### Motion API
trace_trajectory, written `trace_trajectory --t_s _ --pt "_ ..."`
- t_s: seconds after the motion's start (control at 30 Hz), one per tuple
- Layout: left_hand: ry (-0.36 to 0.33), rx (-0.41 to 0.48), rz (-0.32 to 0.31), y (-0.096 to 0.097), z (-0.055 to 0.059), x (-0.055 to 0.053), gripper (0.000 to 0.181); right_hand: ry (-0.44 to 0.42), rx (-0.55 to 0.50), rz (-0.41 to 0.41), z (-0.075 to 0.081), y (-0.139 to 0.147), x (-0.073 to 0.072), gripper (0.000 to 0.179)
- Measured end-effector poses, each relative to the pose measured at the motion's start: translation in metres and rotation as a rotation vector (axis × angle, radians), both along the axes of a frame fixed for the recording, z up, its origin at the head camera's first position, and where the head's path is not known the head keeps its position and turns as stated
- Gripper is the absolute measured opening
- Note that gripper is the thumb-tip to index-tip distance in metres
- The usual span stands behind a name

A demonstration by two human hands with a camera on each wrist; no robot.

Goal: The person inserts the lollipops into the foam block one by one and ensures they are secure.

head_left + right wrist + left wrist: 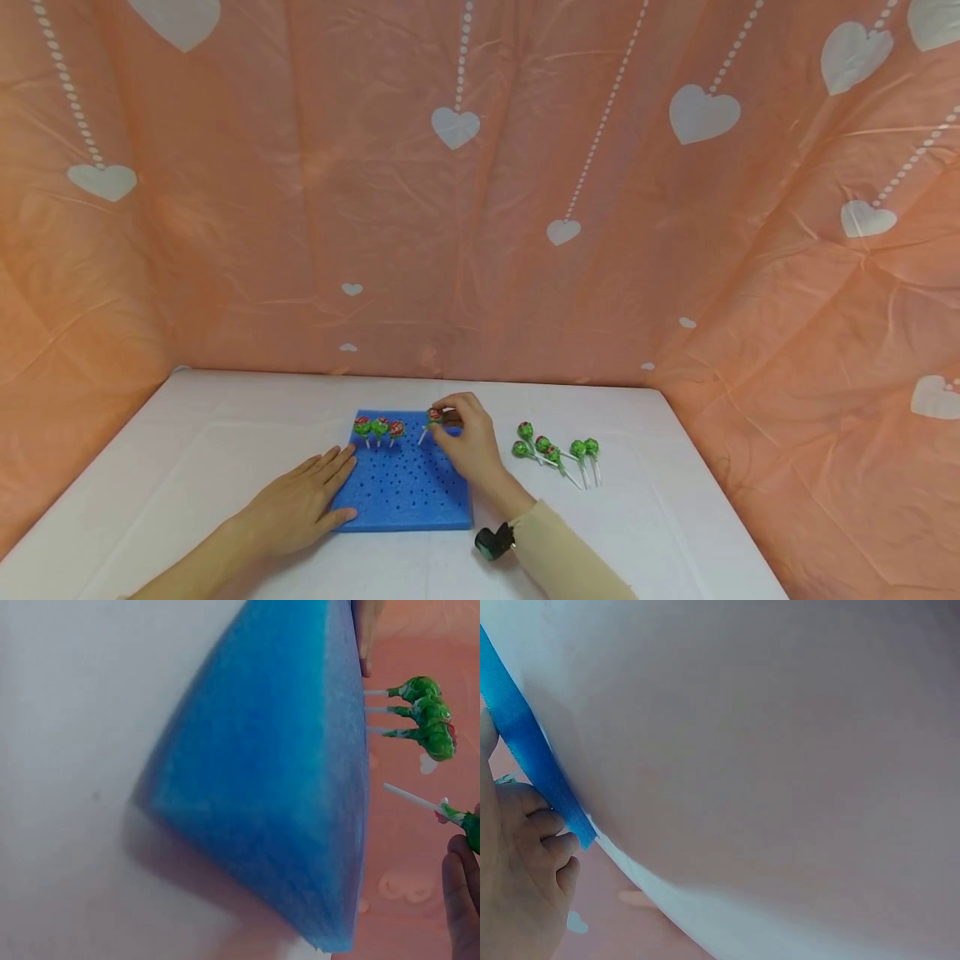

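Note:
A blue foam block (405,492) dotted with small holes lies on the table. Three lollipops (380,428) in green and red wrappers stand in a row at its far left, sticks down in the foam. My right hand (474,446) pinches another lollipop (434,415) by its wrapped head above the block. In the right wrist view, the bare stick of this held lollipop (470,825) is tilted and apart from the foam. My left hand (296,504) rests flat with fingers spread at the block's left edge, fingertips and thumb touching it.
Several loose lollipops (553,454) lie in a pile on the white table (645,517), right of the block. A black device (493,542) sits at the right wrist. Behind the table hangs an orange curtain (390,217) with white hearts.

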State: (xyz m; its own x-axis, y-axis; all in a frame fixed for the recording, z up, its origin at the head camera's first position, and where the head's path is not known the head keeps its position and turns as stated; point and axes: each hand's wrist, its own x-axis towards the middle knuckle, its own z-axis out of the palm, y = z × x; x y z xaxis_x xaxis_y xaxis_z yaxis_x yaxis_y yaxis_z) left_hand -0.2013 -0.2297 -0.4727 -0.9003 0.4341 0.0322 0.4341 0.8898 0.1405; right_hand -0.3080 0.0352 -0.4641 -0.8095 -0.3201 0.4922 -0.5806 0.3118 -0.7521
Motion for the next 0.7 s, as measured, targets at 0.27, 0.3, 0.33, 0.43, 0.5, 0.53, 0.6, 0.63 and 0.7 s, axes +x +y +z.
trace_trajectory --t_s 0.27,0.3,0.33,0.43,0.5,0.53,0.6,0.63,0.7 --pt "0.005 -0.003 -0.003 -0.001 -0.001 0.001 0.080 0.011 -0.001 0.014 0.000 -0.008 0.002 0.026" --pt "0.005 -0.004 -0.004 -0.001 -0.001 0.001 0.080 0.013 0.001 0.015 0.000 -0.009 0.002 0.026" --pt "0.003 -0.004 -0.003 -0.001 0.000 0.001 0.080 0.014 0.003 0.017 0.000 -0.010 0.003 0.026" --pt "-0.003 -0.002 -0.002 -0.001 0.000 0.001 0.080 0.015 0.014 0.019 0.000 -0.012 0.004 0.025" --pt "-0.002 -0.003 -0.001 -0.001 0.000 0.001 0.080 0.016 0.023 0.017 0.000 -0.013 0.004 0.025" --pt "-0.001 -0.003 -0.001 -0.001 -0.001 0.001 0.080 0.014 0.027 0.016 0.000 -0.013 0.004 0.025" --pt "0.002 -0.004 -0.001 -0.001 -0.001 0.001 0.079 0.015 0.037 0.014 0.000 -0.013 0.004 0.025" --pt "0.003 -0.004 -0.001 -0.001 -0.001 0.001 0.079 0.018 0.041 0.012 -0.001 -0.013 0.004 0.025" --pt "0.005 -0.003 0.000 0.000 -0.001 0.001 0.079 0.023 0.052 0.010 -0.002 -0.013 0.003 0.025"
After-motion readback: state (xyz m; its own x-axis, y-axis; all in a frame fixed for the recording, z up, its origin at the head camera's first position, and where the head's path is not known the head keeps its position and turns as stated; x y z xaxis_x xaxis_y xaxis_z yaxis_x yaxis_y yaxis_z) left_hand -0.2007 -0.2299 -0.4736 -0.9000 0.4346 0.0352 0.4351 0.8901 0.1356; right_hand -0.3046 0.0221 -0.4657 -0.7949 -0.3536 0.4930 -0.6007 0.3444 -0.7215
